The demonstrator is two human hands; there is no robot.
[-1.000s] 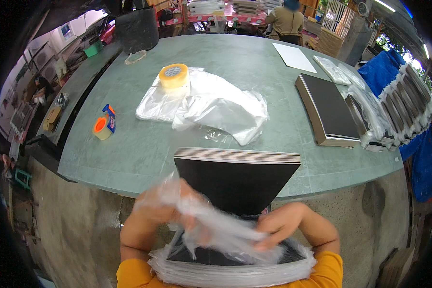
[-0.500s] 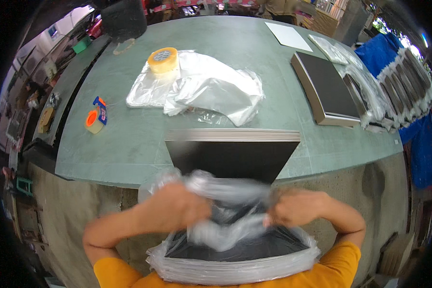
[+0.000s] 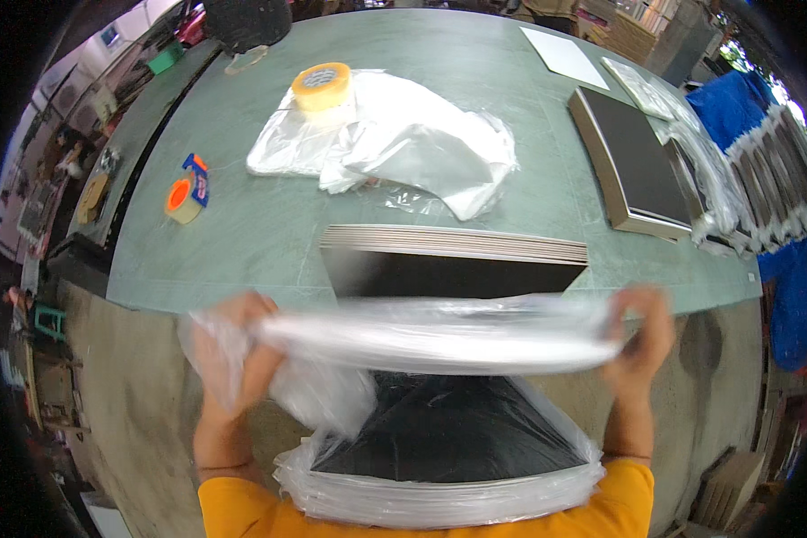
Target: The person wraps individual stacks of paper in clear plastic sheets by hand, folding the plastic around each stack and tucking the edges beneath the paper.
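A clear plastic bag [image 3: 439, 336] is pulled wide across in front of me, smeared by motion. My left hand [image 3: 238, 350] is closed on its left end, where loose, crumpled film hangs down. At the other end, my right hand [image 3: 641, 332] grips the bag's edge between thumb and fingers. Just beyond the bag, at the table's near edge, stands a stack of black-faced boards [image 3: 462, 273] with pale edges upward. Close to my body is a black panel covered in clear film [image 3: 448, 430], with bunched plastic along its near edge. The stretched bag hides whether panel and stack join.
On the green table [image 3: 269, 233] lie white plastic bags [image 3: 421, 143] under a tape roll [image 3: 323, 85]. A tape dispenser [image 3: 188, 193] is at left. To the right are a black-topped stack [image 3: 637, 161], plastic-wrapped bundles [image 3: 771, 179] and a white sheet [image 3: 563, 56].
My hands have moved apart and slightly up, spreading the bunched plastic into a wide band. My view has shifted a little, and the table's things sit slightly higher and further right.
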